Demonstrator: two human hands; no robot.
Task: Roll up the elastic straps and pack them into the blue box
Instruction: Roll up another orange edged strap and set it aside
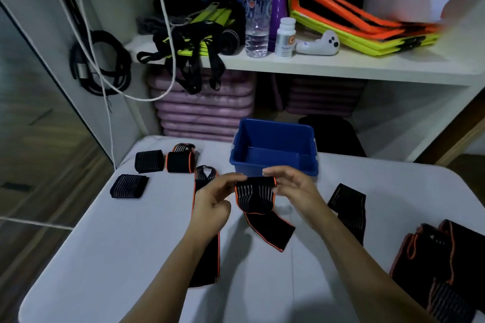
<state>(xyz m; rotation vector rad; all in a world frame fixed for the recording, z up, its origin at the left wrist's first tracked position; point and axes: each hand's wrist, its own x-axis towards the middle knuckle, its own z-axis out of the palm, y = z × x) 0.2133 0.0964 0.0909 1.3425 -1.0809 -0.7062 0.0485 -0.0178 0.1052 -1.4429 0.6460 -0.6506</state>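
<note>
Nearest you, on your side of the blue box (275,136), both hands are raised just above the table (131,244) with one strap (256,193) between them. Your left hand (212,204) pinches the left end of the strap's turned-over top edge. Your right hand (291,189) pinches the right end, its fingers curled lightly over the fold. So the small roll sits at your fingertips, spanning the gap between the two hands. The unrolled tail hangs below them and trails onto the table toward you.

By the look of it you are at the start of rolling this strap: only a turn or so is wound. The next move calls for turning the roll down the tail with even pressure at both ends, so the orange edges stay lined up and the coil stays tight.

Under your left wrist, a flat strap (207,252) lies stretched out, left of the box's near corner. To the right of the box lie a loose strap (346,204) and, nearer you, a heap of straps (446,257).

The box itself stands just beyond your fingertips, and nothing shows inside it. Left of the box, rolled straps (149,161) sit on the table, not yet packed. Behind the box a shelf (341,65) carries a water bottle (258,13) and other gear.
</note>
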